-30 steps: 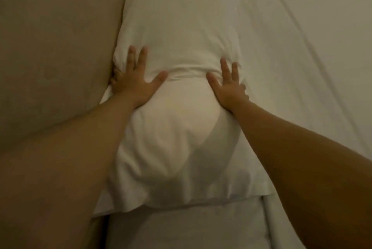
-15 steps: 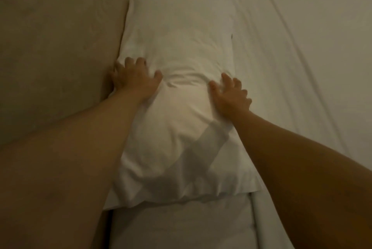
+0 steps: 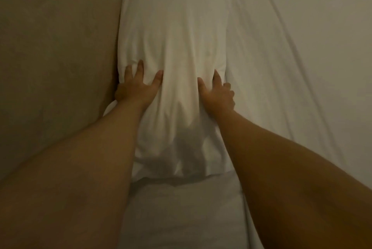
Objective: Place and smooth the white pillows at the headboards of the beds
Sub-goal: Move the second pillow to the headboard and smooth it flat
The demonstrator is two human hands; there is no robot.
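Smoothing step, pillow at headboard

Soft white fabric pillow [image 3: 173,63] lying lengthwise on white bed sheet [image 3: 291,67], long edge against tan padded headboard [image 3: 56,47]. Left hand [image 3: 136,87] flat, fingers spread, pressing the headboard-side edge. Right hand [image 3: 218,92] pressing opposite edge, fingers partly curled, not gripping. Creases bunched between palms. Next, likely: outward strokes to flatten

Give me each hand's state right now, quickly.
Left hand: open, fingers spread, pressing on the white pillow.
Right hand: open, pressing the pillow's other side.
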